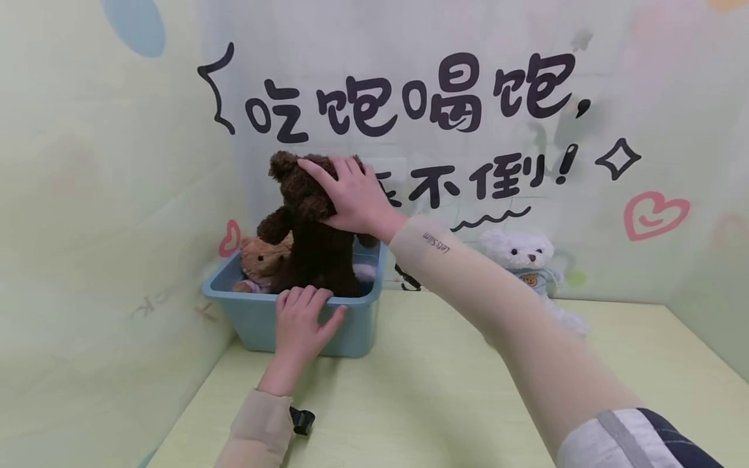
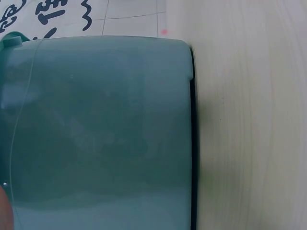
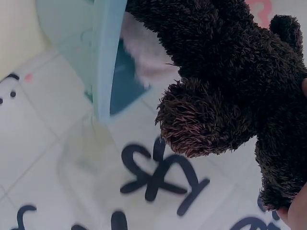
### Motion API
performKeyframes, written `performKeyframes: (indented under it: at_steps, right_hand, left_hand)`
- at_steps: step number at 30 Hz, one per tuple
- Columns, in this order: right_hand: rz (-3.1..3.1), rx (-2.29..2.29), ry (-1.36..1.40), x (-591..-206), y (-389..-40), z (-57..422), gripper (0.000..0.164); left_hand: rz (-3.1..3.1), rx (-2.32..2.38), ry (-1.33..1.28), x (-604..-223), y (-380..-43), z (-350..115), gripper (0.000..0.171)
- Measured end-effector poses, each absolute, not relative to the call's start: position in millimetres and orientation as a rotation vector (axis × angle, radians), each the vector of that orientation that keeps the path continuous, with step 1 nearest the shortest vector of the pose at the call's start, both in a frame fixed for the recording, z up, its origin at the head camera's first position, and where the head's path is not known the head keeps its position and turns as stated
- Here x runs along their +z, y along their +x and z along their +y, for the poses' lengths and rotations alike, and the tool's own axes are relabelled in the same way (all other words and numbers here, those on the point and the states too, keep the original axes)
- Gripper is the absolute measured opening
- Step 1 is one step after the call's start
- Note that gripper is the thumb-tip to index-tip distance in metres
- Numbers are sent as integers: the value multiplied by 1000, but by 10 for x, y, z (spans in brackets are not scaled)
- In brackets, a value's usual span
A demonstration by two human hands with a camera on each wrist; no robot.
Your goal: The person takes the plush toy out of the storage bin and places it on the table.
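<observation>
A dark brown teddy bear (image 1: 320, 253) stands upright, its lower body inside the blue plastic bin (image 1: 248, 325). My right hand (image 1: 358, 201) grips the bear's head from above, fingers spread over the fur. In the right wrist view the same bear (image 3: 216, 62) leans out past the bin's rim (image 3: 106, 57), with bits of my fingers at the right edge. My left hand (image 1: 301, 322) holds the bin's front rim, its fingertips hooked over the edge. The left wrist view is mostly filled by the bin's side (image 2: 100, 120).
A light brown teddy bear (image 1: 257, 259) sits in the bin's left part. Something pale and fluffy (image 3: 146, 50) lies in the bin beside the dark bear. A white teddy bear (image 1: 517, 250) in a blue top sits against the printed back wall, partly behind my right arm.
</observation>
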State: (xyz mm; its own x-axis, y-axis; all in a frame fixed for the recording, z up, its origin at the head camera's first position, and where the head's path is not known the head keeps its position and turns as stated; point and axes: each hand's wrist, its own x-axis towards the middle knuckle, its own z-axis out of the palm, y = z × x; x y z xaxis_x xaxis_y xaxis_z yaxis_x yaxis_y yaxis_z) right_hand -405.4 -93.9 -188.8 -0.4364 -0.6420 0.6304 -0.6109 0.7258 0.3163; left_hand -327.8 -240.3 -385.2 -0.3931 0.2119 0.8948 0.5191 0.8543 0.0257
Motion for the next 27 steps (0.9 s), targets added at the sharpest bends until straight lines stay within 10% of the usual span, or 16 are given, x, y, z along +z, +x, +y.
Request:
performKeyframes:
  at_steps: [27]
  right_hand:
    - [-2139, 197, 954, -1599, -3987, -483, 86]
  left_hand:
    - [-1983, -349, -540, -3845, -3230, -2389, 33]
